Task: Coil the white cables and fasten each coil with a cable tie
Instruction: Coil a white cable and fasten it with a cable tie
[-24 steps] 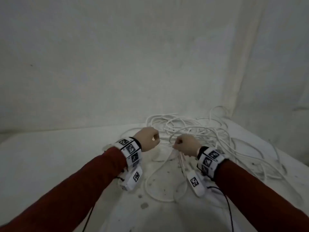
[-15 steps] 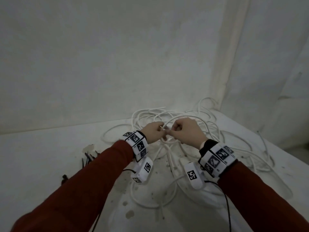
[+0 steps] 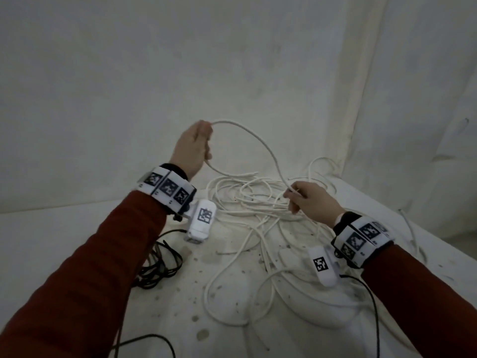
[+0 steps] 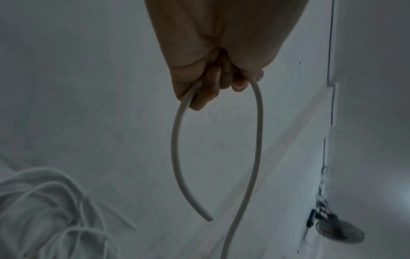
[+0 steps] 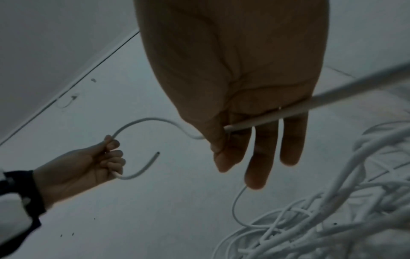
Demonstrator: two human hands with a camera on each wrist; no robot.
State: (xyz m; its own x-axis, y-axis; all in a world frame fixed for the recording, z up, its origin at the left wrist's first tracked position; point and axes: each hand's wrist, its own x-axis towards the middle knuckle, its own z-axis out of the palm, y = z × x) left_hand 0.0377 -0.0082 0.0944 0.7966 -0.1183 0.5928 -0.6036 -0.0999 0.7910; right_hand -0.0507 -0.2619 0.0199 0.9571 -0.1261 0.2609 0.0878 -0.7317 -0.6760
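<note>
A tangled pile of white cables (image 3: 258, 202) lies on the white-covered table (image 3: 77, 241). My left hand (image 3: 196, 143) is raised above the pile, and its curled fingers (image 4: 213, 84) grip one white cable (image 3: 258, 140) close to its free end (image 4: 208, 219), which hangs loose below the fist. From there the cable arcs down to my right hand (image 3: 296, 195), low over the pile. The right thumb (image 5: 221, 154) pinches the cable (image 5: 266, 121) against the hand while the other fingers stay straight. No cable tie is visible.
A bundle of black wire (image 3: 160, 264) lies on the table under my left forearm. The table's right edge (image 3: 426, 236) drops off beside the pile. A pale cloth wall (image 3: 232, 60) stands close behind. More loops of white cable (image 3: 232, 306) spread toward me.
The hands were together over the pile. My left hand has since lifted up and left with the cable end, and my right hand has moved right, drawing the cable into an arc.
</note>
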